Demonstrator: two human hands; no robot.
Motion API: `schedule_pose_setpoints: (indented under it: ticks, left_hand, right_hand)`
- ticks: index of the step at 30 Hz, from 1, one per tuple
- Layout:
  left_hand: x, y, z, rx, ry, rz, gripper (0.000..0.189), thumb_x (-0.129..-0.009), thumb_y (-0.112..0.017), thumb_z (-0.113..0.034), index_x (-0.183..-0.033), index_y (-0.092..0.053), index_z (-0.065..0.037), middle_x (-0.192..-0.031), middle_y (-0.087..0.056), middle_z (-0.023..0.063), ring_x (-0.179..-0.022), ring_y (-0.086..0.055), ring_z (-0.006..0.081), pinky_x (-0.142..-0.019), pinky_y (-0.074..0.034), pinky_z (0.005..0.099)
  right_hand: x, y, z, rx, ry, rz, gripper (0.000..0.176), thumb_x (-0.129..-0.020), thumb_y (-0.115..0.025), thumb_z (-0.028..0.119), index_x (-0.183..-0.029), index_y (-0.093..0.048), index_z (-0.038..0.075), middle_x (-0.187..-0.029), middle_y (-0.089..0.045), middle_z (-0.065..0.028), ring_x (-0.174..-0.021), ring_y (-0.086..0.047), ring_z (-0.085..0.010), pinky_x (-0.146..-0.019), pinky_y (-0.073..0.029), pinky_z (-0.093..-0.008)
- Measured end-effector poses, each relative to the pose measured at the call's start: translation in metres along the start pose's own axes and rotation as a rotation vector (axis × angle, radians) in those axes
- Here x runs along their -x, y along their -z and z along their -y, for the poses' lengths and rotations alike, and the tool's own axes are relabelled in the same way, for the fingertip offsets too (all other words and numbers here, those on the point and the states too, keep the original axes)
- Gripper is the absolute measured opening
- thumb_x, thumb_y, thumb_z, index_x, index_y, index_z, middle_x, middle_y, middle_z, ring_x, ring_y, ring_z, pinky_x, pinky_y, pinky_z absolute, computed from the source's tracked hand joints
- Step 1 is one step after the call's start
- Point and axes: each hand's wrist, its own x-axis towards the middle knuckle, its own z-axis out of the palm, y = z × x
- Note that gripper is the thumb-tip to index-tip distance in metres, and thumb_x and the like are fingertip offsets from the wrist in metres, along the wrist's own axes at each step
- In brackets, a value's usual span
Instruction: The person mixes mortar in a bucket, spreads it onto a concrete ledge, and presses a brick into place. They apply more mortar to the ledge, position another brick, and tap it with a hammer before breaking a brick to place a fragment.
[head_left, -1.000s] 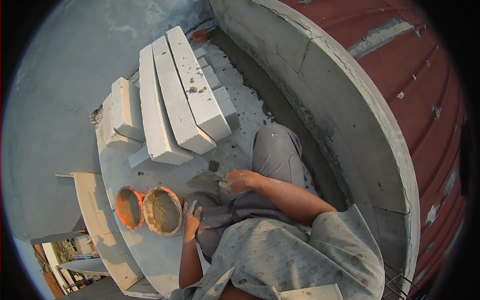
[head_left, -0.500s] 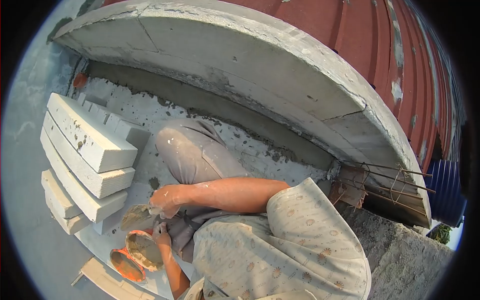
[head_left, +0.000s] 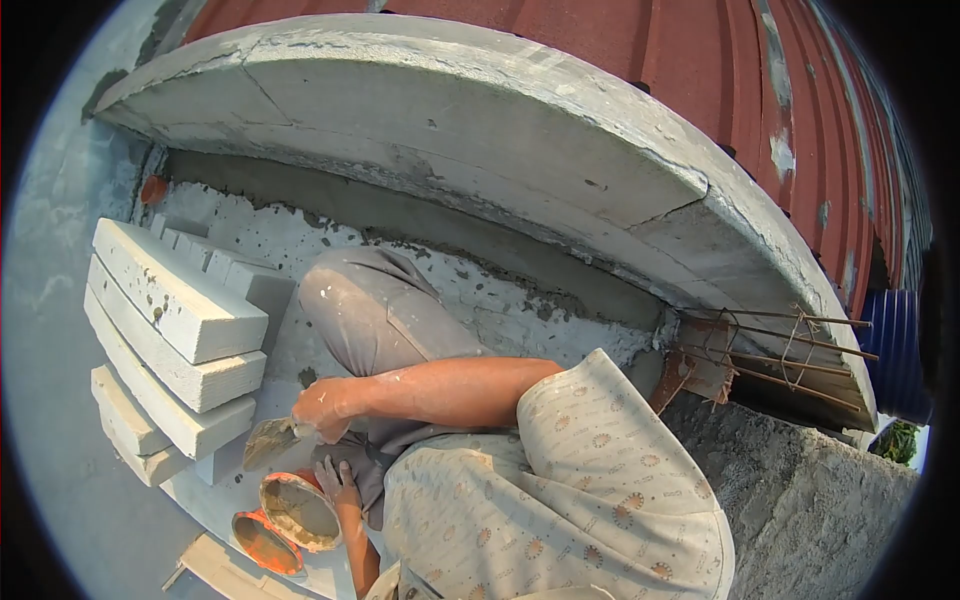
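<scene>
My right hand (head_left: 322, 408) is closed around the handle of a trowel (head_left: 266, 445), whose mortar-smeared blade points left and down. My left hand (head_left: 340, 486) has its fingers spread and lies against my trouser leg, beside an orange bucket (head_left: 307, 477) with grey mortar inside. Directly beside that bucket is a second orange container (head_left: 288, 565), its inside also smeared with mortar. The trowel blade sits just above the bucket's rim in this view. Part of the handle is hidden by my right fingers.
Pale blocks (head_left: 180, 290) are stacked at the left, the top one spotted with mortar. A curved grey wall (head_left: 430, 140) rises ahead, with a wet mortar strip (head_left: 420, 220) along its foot. Bare steel rods (head_left: 790, 345) stick out at the right. A light-coloured board (head_left: 225, 570) lies lower left.
My left hand has come away from beside my right hand, and its fingers have spread. The trowel stays in my right hand. The whole view has shifted slightly.
</scene>
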Motion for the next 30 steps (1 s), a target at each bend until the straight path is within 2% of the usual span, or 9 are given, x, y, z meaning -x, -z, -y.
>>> schedule_pose_setpoints:
  ticks: [4, 6, 10, 12, 15, 18, 26, 28, 30]
  left_hand:
    - [0.007, 0.001, -0.01, -0.194, -0.1, -0.037, 0.065, -0.103, -0.047, -0.048, -0.143, -0.049, 0.003, -0.143, -0.053, 0.0239, -0.134, -0.047, 0.035, -0.112, -0.034, 0.0429]
    - [0.005, 0.005, -0.012, -0.15, -0.09, -0.04, 0.063, -0.103, -0.048, -0.047, -0.142, -0.051, 0.004, -0.141, -0.055, 0.0242, -0.132, -0.049, 0.0351, -0.111, -0.035, 0.0428]
    - [0.012, 0.026, -0.006, 0.505, 0.156, -0.031, 0.061, -0.103, -0.049, -0.045, -0.138, -0.054, 0.004, -0.138, -0.057, 0.0248, -0.128, -0.052, 0.0355, -0.109, -0.037, 0.0426]
    - [0.016, 0.025, -0.001, 0.663, 0.23, -0.062, 0.06, -0.103, -0.05, -0.044, -0.137, -0.056, 0.005, -0.136, -0.058, 0.025, -0.126, -0.054, 0.0356, -0.109, -0.039, 0.0425]
    - [0.019, 0.005, 0.018, 0.678, 0.202, -0.178, 0.054, -0.103, -0.052, -0.04, -0.129, -0.061, 0.006, -0.129, -0.063, 0.0253, -0.119, -0.058, 0.036, -0.104, -0.043, 0.0417]
    - [0.024, 0.005, 0.019, 0.499, 0.203, -0.143, 0.05, -0.102, -0.054, -0.035, -0.128, -0.061, 0.007, -0.129, -0.063, 0.0257, -0.117, -0.059, 0.0368, -0.103, -0.043, 0.0409]
    - [0.003, -0.014, 0.033, 0.266, 0.113, -0.078, 0.051, -0.101, -0.057, -0.031, -0.138, -0.053, 0.003, -0.144, -0.049, 0.0275, -0.134, -0.046, 0.0407, -0.113, -0.034, 0.0451]
    - [0.012, 0.004, 0.024, 0.32, 0.114, -0.077, 0.051, -0.099, -0.059, -0.029, -0.14, -0.053, 0.001, -0.144, -0.048, 0.0279, -0.136, -0.043, 0.0421, -0.114, -0.033, 0.0461]
    - [0.018, 0.015, 0.014, 0.422, 0.129, -0.092, 0.052, -0.097, -0.062, -0.028, -0.14, -0.052, 0.0, -0.145, -0.048, 0.0285, -0.138, -0.041, 0.0429, -0.115, -0.032, 0.0466]
  right_hand:
    - [-0.005, -0.001, 0.005, -0.047, 0.005, -0.033, 0.029, -0.071, -0.072, 0.019, -0.095, -0.073, 0.003, -0.091, -0.073, -0.0204, -0.089, -0.071, -0.0392, -0.078, -0.057, -0.0478]
    - [-0.007, -0.002, 0.008, -0.077, 0.017, -0.054, 0.029, -0.071, -0.072, 0.018, -0.095, -0.073, 0.003, -0.09, -0.073, -0.0204, -0.089, -0.071, -0.0392, -0.078, -0.057, -0.0481]
    - [-0.022, -0.011, 0.021, -0.131, 0.051, -0.102, 0.029, -0.069, -0.074, 0.017, -0.094, -0.072, 0.003, -0.089, -0.072, -0.0203, -0.089, -0.071, -0.0391, -0.078, -0.057, -0.0472]
    - [-0.024, -0.009, 0.024, -0.159, 0.06, -0.113, 0.029, -0.068, -0.074, 0.016, -0.094, -0.073, 0.003, -0.089, -0.073, -0.0205, -0.089, -0.071, -0.0391, -0.078, -0.057, -0.0465]
    - [-0.035, -0.01, 0.026, -0.102, 0.079, -0.071, 0.03, -0.067, -0.075, 0.015, -0.094, -0.073, 0.002, -0.09, -0.073, -0.0208, -0.089, -0.071, -0.0386, -0.077, -0.057, -0.046]
    - [-0.035, -0.007, 0.028, -0.119, 0.083, -0.052, 0.031, -0.067, -0.075, 0.015, -0.094, -0.073, 0.001, -0.09, -0.073, -0.021, -0.089, -0.072, -0.0381, -0.077, -0.057, -0.0458]
    - [-0.043, -0.016, 0.027, -0.156, 0.058, -0.043, 0.031, -0.068, -0.077, 0.017, -0.095, -0.072, 0.001, -0.094, -0.073, -0.0217, -0.094, -0.071, -0.0385, -0.082, -0.056, -0.046]
    - [-0.045, -0.018, 0.018, -0.15, 0.096, -0.032, 0.038, -0.078, -0.074, 0.025, -0.107, -0.067, 0.001, -0.096, -0.072, -0.0224, -0.096, -0.069, -0.0406, -0.086, -0.055, -0.0476]
    - [-0.031, 0.006, 0.02, -0.159, 0.029, 0.0, 0.04, -0.084, -0.071, 0.03, -0.111, -0.065, 0.002, -0.095, -0.071, -0.0234, -0.095, -0.068, -0.0419, -0.085, -0.054, -0.0491]
